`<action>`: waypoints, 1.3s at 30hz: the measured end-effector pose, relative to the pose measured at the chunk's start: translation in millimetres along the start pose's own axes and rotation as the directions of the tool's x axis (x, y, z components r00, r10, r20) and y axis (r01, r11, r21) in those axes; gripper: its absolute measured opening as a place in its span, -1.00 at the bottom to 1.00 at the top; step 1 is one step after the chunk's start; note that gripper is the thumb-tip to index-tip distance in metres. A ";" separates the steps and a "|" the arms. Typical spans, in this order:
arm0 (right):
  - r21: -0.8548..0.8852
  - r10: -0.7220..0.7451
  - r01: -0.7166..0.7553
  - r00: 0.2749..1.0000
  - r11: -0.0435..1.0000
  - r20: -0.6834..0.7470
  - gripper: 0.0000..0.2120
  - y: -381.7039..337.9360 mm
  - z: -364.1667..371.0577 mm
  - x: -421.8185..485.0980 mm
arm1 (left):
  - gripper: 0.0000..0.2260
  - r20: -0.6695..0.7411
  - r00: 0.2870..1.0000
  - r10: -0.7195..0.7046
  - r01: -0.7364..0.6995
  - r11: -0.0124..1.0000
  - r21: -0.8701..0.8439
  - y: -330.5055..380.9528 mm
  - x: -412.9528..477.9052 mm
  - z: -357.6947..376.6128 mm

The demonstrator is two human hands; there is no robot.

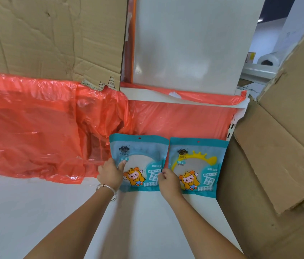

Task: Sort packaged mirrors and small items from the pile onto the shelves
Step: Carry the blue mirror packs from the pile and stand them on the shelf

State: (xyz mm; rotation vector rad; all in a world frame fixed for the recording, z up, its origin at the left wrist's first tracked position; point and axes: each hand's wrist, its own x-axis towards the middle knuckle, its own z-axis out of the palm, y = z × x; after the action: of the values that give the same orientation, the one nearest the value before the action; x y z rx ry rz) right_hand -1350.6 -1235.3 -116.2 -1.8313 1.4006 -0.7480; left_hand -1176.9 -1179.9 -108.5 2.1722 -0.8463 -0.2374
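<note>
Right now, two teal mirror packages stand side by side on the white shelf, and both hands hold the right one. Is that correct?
No. The head view shows both hands on the left mirror package: left hand grips its left edge, right hand pinches its right edge. The right mirror package, with the yellow frame, stands beside it on the white shelf.

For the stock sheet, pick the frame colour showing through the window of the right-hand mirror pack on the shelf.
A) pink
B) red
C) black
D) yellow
D: a yellow crown-topped frame shows through the right mirror pack, standing on the white shelf beside the left mirror pack, which the left hand and right hand grip at its side edges.
</note>
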 end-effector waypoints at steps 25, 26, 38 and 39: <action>-0.063 0.049 -0.050 0.999 0.997 -0.012 -0.75 5.5 -7.7 8.5 | -0.64 0.060 0.993 0.098 -0.097 0.995 -0.021 -14.1 4.1 -1.5; -0.052 0.054 -0.054 0.999 0.997 -0.010 -0.75 5.9 -7.6 8.3 | -0.62 0.056 0.993 0.101 -0.098 0.994 -0.056 -16.8 3.6 -2.1; 0.074 0.065 -0.052 0.981 0.996 -0.185 -0.87 37.0 -46.2 0.2 | -0.47 0.055 0.990 0.127 -0.098 0.923 -0.372 -28.8 -9.9 -13.3; 0.083 0.080 -0.064 0.976 0.994 -0.201 -0.87 42.3 -51.3 0.8 | -0.46 0.049 0.992 0.113 -0.085 0.918 -0.386 -32.0 -9.9 -13.0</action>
State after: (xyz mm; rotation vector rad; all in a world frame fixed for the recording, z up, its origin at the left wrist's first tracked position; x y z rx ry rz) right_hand -1414.7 -1252.7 -120.4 -1.6738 1.5376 -0.9602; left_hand -1163.1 -1150.5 -123.9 1.7583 -0.8658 -0.3961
